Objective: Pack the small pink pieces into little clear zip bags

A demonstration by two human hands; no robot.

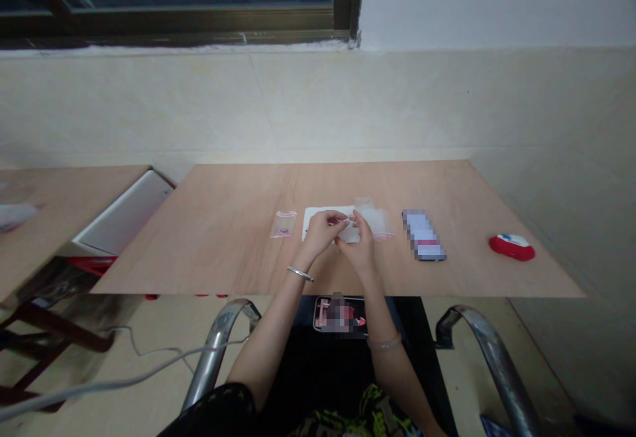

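Note:
Both my hands meet over the middle of a light wooden tabletop (233, 251). My left hand (318, 234) and my right hand (358, 243) pinch a small white plastic piece (350, 232) between their fingertips. Under my left hand lies a white sheet (325, 214). A crumpled clear plastic bag (375, 220) sits just beyond my right hand. Left of the sheet lies a small clear zip bag (283, 224) holding a tiny pink item. To the right are a blurred blue-and-white packet (423, 235) and a red-and-white computer mouse (511, 247).
A second wooden table (59, 212) stands at the left, beside a white panel (124, 212). Chrome chair arms (491, 357) curve up on either side of me. A grey cable (124, 377) crosses the floor. The tabletop's far edge meets a tiled wall (318, 112).

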